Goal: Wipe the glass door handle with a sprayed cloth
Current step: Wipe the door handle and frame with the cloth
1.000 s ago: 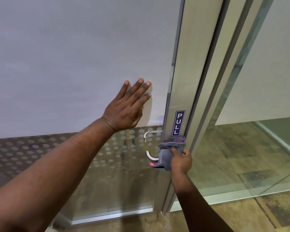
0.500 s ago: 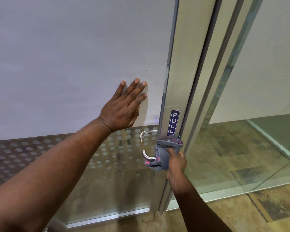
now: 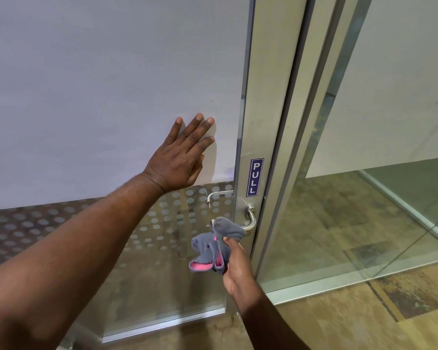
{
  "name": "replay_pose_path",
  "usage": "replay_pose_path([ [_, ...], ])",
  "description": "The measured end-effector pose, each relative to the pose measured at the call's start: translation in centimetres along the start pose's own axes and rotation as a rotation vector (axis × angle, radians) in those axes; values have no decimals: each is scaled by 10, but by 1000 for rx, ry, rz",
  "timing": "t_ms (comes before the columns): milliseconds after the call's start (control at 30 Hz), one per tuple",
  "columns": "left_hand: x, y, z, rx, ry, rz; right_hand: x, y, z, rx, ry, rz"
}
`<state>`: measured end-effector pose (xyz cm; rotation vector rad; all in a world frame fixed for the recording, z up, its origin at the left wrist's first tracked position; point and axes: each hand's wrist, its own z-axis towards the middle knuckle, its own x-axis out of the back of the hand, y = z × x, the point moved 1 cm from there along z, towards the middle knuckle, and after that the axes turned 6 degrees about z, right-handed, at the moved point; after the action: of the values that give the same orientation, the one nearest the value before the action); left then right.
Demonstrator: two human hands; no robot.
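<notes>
A steel lever handle (image 3: 250,218) sticks out of the door's aluminium stile (image 3: 261,102), just below a blue PULL sticker (image 3: 253,177). My right hand (image 3: 234,270) grips a grey cloth with pink lining (image 3: 214,245). The cloth's upper fold lies over the free left end of the handle, and the handle's bend by the stile shows bare. My left hand (image 3: 181,155) presses flat, fingers straight, on the frosted glass panel (image 3: 111,97) left of the stile. A second handle (image 3: 216,197) shows through the glass on the far side.
The lower glass carries a band of frosted dots (image 3: 162,223). A fixed glass pane (image 3: 364,210) with an aluminium bottom rail stands to the right of the door frame. Brown patterned flooring (image 3: 402,311) runs below.
My right hand has slid the cloth left and down, from the handle's base by the stile to its free end, baring the bend. My left hand stays flat on the glass.
</notes>
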<state>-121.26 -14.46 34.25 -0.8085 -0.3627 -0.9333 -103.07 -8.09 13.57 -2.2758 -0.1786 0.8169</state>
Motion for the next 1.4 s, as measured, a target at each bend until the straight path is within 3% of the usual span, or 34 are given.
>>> replay_pose_path([
  [267,15,63,-36,85,15,-404,28,2,-25,-86,-128,28],
  [433,10,130,-77,753,-521,-945,39,-21,-37,-48,-274,193],
  [500,11,144,-84,1012,-664,-1287,43,-34,-44,-21,-319,247],
  [567,16,152,-87,1148,-756,-1517,47,-46,-47,7,-309,258],
  [700,13,158,-85,1228,-686,-1507,60,-55,-45,-12,-268,224],
  [833,6,163,-83,1231,-611,-1417,72,-70,-49,18,-346,198],
  [933,1,165,-86,1260,-524,-1434,71,-83,-62,152,-399,-8],
  [1033,-1,168,-87,1295,-516,-1375,74,-92,-61,240,-293,-110],
  [1133,1,169,-83,1262,-478,-1059,77,-94,-59,202,-231,-44],
  [1233,16,173,-75,1214,-304,-777,75,-94,-60,217,-210,32],
  [1300,24,182,-68,1186,-288,-942,70,-94,-64,249,-240,62],
  [1400,24,200,-64,1155,-428,-1338,59,-94,-75,267,-272,61],
])
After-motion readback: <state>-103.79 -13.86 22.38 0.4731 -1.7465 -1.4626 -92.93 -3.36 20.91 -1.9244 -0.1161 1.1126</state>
